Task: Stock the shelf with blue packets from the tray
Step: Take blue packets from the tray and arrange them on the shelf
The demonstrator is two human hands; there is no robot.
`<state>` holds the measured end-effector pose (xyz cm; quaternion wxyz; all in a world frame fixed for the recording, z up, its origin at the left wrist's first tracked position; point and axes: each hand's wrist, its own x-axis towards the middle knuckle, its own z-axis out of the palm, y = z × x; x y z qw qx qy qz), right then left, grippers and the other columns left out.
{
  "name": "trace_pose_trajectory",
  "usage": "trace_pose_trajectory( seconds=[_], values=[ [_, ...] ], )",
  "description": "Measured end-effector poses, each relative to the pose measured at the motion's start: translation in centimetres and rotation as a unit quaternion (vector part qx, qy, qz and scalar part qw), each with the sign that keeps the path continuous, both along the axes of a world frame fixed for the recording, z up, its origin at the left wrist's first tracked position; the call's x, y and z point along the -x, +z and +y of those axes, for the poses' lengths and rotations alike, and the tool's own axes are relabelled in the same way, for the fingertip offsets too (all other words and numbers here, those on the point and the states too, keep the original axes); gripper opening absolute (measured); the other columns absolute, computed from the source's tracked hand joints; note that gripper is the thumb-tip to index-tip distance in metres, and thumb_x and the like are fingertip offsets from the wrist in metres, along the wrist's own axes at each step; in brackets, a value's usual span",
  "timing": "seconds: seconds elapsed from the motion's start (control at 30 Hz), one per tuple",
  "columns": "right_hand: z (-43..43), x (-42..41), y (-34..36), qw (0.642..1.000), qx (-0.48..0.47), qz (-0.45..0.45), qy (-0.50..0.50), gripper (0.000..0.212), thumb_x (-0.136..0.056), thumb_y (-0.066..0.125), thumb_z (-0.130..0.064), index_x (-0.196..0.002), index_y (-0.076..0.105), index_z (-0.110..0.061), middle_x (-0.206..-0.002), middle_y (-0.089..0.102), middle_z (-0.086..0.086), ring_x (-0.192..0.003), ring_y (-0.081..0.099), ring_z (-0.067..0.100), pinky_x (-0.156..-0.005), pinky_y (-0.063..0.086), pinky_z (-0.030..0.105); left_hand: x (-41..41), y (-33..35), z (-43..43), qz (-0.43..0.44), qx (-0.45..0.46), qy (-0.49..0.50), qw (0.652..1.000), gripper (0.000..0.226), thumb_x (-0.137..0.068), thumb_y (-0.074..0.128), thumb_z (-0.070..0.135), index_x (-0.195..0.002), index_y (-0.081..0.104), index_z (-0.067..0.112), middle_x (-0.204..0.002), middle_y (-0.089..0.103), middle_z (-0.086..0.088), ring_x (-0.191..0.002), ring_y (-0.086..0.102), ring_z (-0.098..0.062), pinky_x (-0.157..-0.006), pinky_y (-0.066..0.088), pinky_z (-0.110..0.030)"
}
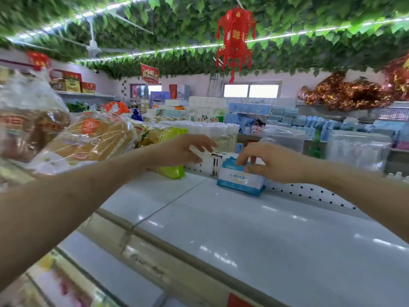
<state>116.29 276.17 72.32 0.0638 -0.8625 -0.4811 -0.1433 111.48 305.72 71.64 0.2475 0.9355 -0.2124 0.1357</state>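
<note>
Placement should go best if the right hand (273,162), whose curled fingers pinch the top edge of the blue packet (240,181), sets it upright and square against the perforated back rail (309,192) of the white shelf (221,218) before letting go. The left hand (183,149) hovers spread and holding nothing, just beside a green bag (173,171), ready to steady the soft, glossy, flat-sided packet on the smooth, slippery surface.

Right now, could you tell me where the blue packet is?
In the head view the blue packet stands right of centre on the shelf, against its perforated rail, the right hand holding its top.
</note>
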Motion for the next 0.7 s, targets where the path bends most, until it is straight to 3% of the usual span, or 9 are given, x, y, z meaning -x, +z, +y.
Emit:
trace_pose_trajectory(
  seconds=[0.17,0.33,0.5,0.63,0.7],
  values=[
    [11.5,5.4,-0.6,0.982,0.023,0.041,0.184,0.021,-0.102,0.059,-0.033,-0.122,0.067,-0.032,-0.110,0.063,-0.016,-0.097,0.057,-0.001,-0.085,0.047,0.020,11.6,0.1,7.1,-0.004,-0.034,0.100,0.994,0.052,-0.095,0.067,0.002,-0.139,0.060,0.031,-0.122,0.068,0.015,-0.114,0.063,0.000,-0.096,0.052,-0.022],
    [22.6,13.7,-2.6,0.928,0.076,0.054,0.360,0.023,-0.102,0.059,-0.036,-0.123,0.068,-0.033,-0.106,0.061,-0.020,-0.097,0.057,-0.004,-0.081,0.043,0.015,26.1,-2.7,13.0,0.025,-0.003,0.249,0.968,0.046,-0.099,0.065,0.005,-0.138,0.061,0.029,-0.120,0.070,0.013,-0.111,0.065,0.001,-0.092,0.056,-0.021],
    [30.5,21.5,-7.7,0.873,0.183,0.067,0.447,0.023,-0.103,0.057,-0.039,-0.125,0.066,-0.038,-0.113,0.059,-0.019,-0.098,0.055,-0.004,-0.078,0.041,0.013,39.4,-8.9,16.1,0.070,0.031,0.385,0.920,0.045,-0.097,0.066,0.002,-0.133,0.066,0.029,-0.116,0.072,0.014,-0.110,0.066,-0.002,-0.091,0.054,-0.024],
    [33.8,26.1,-15.4,0.832,0.274,0.051,0.479,0.025,-0.101,0.061,-0.033,-0.125,0.068,-0.030,-0.115,0.064,-0.009,-0.099,0.058,0.009,-0.086,0.047,0.029,47.5,-16.4,15.3,0.163,0.045,0.461,0.871,0.049,-0.092,0.066,-0.002,-0.131,0.066,0.029,-0.118,0.072,0.013,-0.106,0.065,-0.001,-0.087,0.049,-0.013],
    [34.4,28.1,-19.5,0.814,0.319,0.056,0.483,0.026,-0.099,0.062,-0.031,-0.124,0.068,-0.028,-0.113,0.066,-0.006,-0.097,0.060,0.011,-0.084,0.048,0.028,50.3,-20.6,14.1,0.209,0.051,0.481,0.850,0.053,-0.089,0.062,-0.005,-0.129,0.066,0.029,-0.120,0.071,0.013,-0.107,0.065,-0.003,-0.090,0.049,-0.013]
  ],
)
